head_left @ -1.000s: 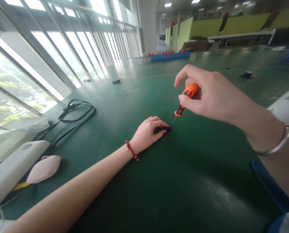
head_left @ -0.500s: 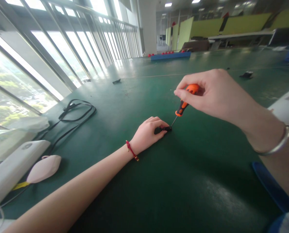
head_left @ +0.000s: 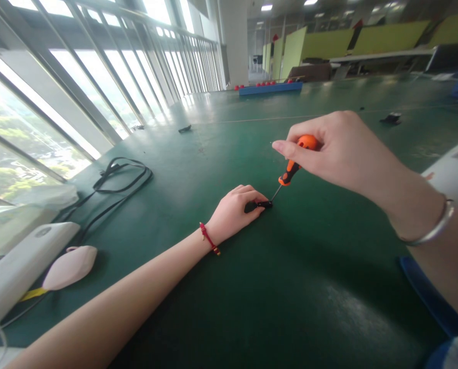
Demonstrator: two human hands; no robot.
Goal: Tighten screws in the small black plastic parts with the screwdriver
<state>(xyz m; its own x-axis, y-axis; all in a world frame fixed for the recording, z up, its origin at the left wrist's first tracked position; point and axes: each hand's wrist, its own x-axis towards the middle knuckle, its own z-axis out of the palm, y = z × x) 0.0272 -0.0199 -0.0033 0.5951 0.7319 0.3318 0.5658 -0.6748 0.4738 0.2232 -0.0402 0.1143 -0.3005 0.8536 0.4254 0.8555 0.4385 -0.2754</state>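
Observation:
My left hand (head_left: 239, 209) rests on the green tabletop (head_left: 198, 169), thumb and fingers pinching a small black part (head_left: 265, 204) whose exact kind I cannot make out. Above and to the right, my right hand (head_left: 334, 148) is closed around the handle of an orange and black screwdriver (head_left: 290, 168). The screwdriver leans, handle up and to the right, and its thin metal shaft runs down to the outer end of the black part. Whether the tip sits in a screw is too small to see.
A black cable (head_left: 123, 189) lies looped at the left, near a white power bank-like block (head_left: 28, 266) and a pale pink rounded case (head_left: 70, 267). Farther off are a blue tray (head_left: 270, 89) with red pieces and small black items (head_left: 391, 119). A blue object (head_left: 429, 292) lies under my right forearm.
My right thumb has stretched out to the left and the right wrist has shifted slightly left. The screwdriver handle has turned and tilted slightly. My left hand and the black part stay put.

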